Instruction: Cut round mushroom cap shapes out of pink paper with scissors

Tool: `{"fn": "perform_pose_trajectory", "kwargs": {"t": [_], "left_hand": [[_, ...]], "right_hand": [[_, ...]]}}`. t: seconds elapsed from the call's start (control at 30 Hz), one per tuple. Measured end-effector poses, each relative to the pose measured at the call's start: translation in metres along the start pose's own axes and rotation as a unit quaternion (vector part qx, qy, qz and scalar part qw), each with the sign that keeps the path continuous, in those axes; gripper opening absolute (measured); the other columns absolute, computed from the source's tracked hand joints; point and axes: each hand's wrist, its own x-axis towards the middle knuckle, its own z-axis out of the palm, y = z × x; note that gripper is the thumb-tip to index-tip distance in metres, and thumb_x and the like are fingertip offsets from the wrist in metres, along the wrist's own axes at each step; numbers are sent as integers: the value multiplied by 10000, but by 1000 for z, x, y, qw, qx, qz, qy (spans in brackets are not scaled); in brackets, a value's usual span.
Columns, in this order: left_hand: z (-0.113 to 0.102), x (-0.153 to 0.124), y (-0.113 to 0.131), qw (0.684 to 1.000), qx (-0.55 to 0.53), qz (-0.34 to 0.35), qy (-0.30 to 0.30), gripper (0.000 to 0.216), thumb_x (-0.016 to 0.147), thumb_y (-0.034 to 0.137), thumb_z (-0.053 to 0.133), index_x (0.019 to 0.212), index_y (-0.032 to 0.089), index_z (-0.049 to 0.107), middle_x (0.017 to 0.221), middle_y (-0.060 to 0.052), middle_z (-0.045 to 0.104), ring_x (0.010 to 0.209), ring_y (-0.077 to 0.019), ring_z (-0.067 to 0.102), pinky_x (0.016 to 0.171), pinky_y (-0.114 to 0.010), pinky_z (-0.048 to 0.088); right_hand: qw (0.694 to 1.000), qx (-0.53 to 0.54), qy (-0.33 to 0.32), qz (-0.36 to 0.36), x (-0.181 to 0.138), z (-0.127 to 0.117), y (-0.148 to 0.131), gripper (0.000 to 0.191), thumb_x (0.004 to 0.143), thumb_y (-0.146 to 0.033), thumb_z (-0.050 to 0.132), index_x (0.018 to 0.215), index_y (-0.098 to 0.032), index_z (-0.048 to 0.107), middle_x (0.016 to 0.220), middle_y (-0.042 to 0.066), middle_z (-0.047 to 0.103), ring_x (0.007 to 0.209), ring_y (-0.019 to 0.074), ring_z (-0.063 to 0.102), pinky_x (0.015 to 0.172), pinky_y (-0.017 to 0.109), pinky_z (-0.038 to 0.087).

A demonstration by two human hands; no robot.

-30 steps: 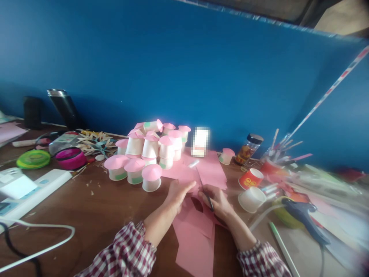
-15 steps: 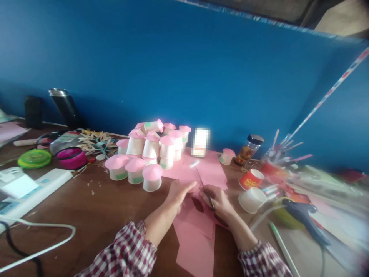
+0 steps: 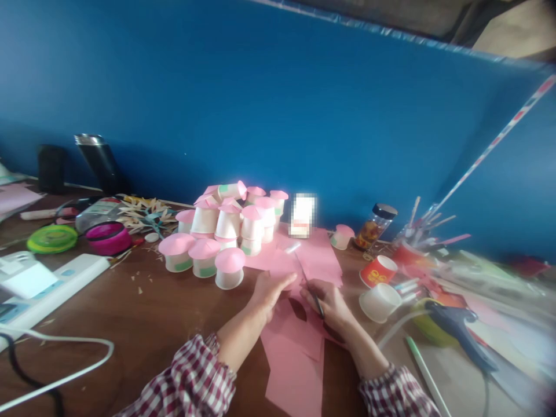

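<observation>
My left hand (image 3: 268,292) grips a sheet of pink paper (image 3: 282,266), its thumb lying along the top. Close beside it, my right hand (image 3: 330,304) is closed around what look like scissors (image 3: 318,302), with a dark handle and a thin blade reaching forward at the paper. The fingers partly hide the handle. More pink paper (image 3: 295,376) lies below my hands, and a dark gap shows between the sheets. To the left stand several small white paper cups with pink cone tops (image 3: 229,267), some stacked.
At the right are a red paper cup (image 3: 379,270), a white cup (image 3: 380,302), a glue gun (image 3: 460,330) and a lidded jar (image 3: 376,226). A power strip (image 3: 56,286) with cables lies left. A blue wall (image 3: 260,104) rises behind the brown table (image 3: 174,313).
Almost nothing differs. Both hands keep the same places and grips on the paper and scissors; the view has shifted very slightly.
</observation>
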Motion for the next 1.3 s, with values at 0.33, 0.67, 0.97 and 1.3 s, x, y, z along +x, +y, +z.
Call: {"fn": "perform_pose_trajectory", "kwargs": {"t": [0.33,0.67,0.97,1.3], "left_hand": [[-4,7,-4,1000,19,-6,-1,389,531,315,803,813,69,696,607,-51,606,529,-124,539,487,-239,424],[-3,6,1,999,23,-23,21,403,501,304,816,810,71,703,637,-70,635,549,-131,554,499,-241,431],[-4,6,-5,1000,16,0,-14,399,552,337,787,848,86,697,634,-57,627,528,-121,534,492,-240,423],[-5,11,-5,1000,26,-12,9,386,515,322,799,792,72,701,595,-55,617,518,-126,535,485,-243,419]], "right_hand": [[1000,-15,0,-9,1,-1,1,199,786,-307,581,694,-130,574,580,-30,443,542,106,375,490,207,296],[1000,-21,3,-9,0,-1,0,201,782,-298,577,663,-138,550,565,-36,419,531,102,359,479,206,281],[1000,-16,7,2,0,0,-4,237,786,-330,570,650,-139,538,562,-38,409,530,100,350,482,209,286],[1000,-20,7,-2,0,-1,-3,281,792,-387,559,646,-148,535,566,-27,423,535,109,360,485,211,302]]}}
